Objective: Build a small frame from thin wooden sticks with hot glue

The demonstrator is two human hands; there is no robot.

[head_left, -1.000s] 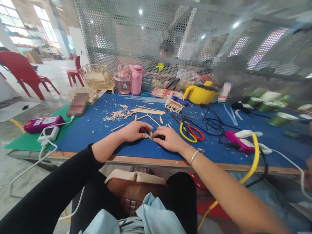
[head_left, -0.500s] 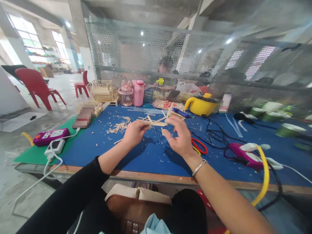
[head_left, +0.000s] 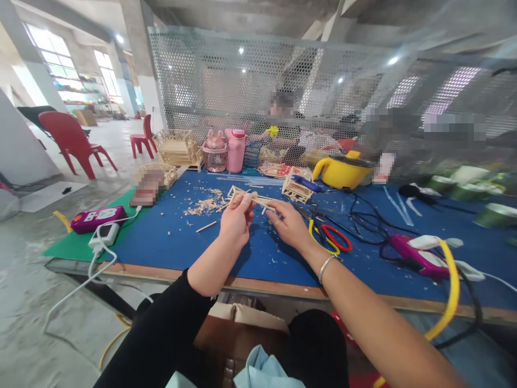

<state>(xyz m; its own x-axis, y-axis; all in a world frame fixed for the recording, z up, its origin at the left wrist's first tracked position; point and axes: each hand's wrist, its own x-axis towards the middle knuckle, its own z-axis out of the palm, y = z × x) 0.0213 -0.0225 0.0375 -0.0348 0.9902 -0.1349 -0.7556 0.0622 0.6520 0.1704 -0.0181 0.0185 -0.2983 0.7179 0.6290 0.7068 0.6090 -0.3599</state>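
Note:
My left hand (head_left: 237, 222) is raised above the blue table mat (head_left: 169, 237), fingers pinched on a small frame of thin wooden sticks (head_left: 248, 196). My right hand (head_left: 287, 223) is beside it, fingertips curled at the frame's right end, touching or holding a stick there. A loose stick (head_left: 206, 227) and wood shavings (head_left: 204, 205) lie on the mat to the left. Yellow and red handled scissors (head_left: 329, 238) lie just right of my right hand.
A small stick model (head_left: 297, 188), yellow pot (head_left: 341, 170), pink bottles (head_left: 235, 150), pink glue gun (head_left: 418, 257) with cords, and purple power strip (head_left: 92, 219) sit on the table. Another person sits behind the mesh screen (head_left: 258, 91). Red chairs (head_left: 72, 141) stand at left.
Both hands rose from the mat, lifting the stick frame. My right hand, spread open half a second ago, has closed in on the frame's right end. The view shifted right.

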